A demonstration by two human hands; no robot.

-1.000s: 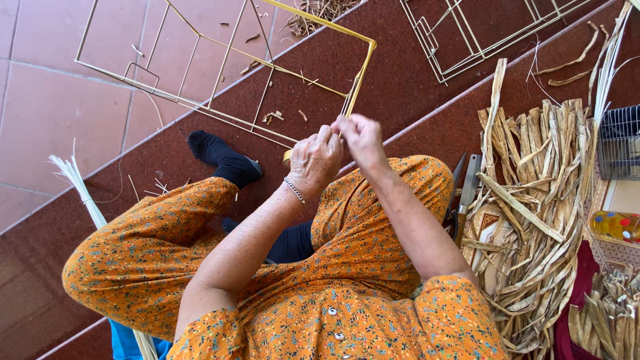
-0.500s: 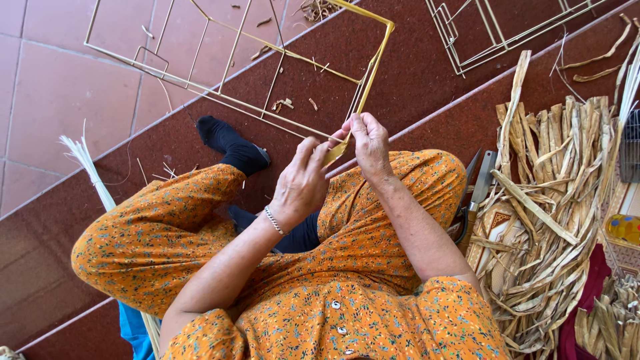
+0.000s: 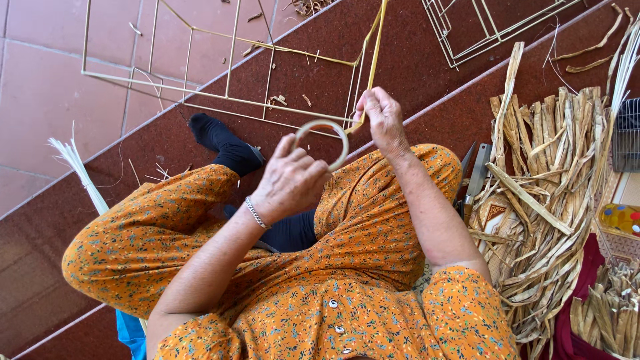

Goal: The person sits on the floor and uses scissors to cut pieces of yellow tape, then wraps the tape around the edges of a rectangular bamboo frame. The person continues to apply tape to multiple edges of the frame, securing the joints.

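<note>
I sit on the floor in an orange flowered dress. My right hand [image 3: 381, 120] pinches the near corner of a wire box frame [image 3: 200, 87], where a pale fibre strip [image 3: 322, 125] is wound onto the frame's edge. The strip curls in a loop from that corner to my left hand [image 3: 288, 179], which grips its other end a little nearer to me. A yellow-wrapped edge [image 3: 377, 40] of the frame runs up and away from my right hand. My foot in a dark sock [image 3: 223, 143] rests beside the frame.
A big bundle of dried fibre strips [image 3: 553, 193] lies on my right, with scissors [image 3: 477, 175] beside my knee. More wire frames [image 3: 480, 27] lie at the back right. A bunch of pale thin strands [image 3: 77, 163] lies at the left. Scraps litter the red tiles.
My left hand has drawn back from the frame corner toward me, pulling the strip out into an open loop. My right hand has stayed at the corner.
</note>
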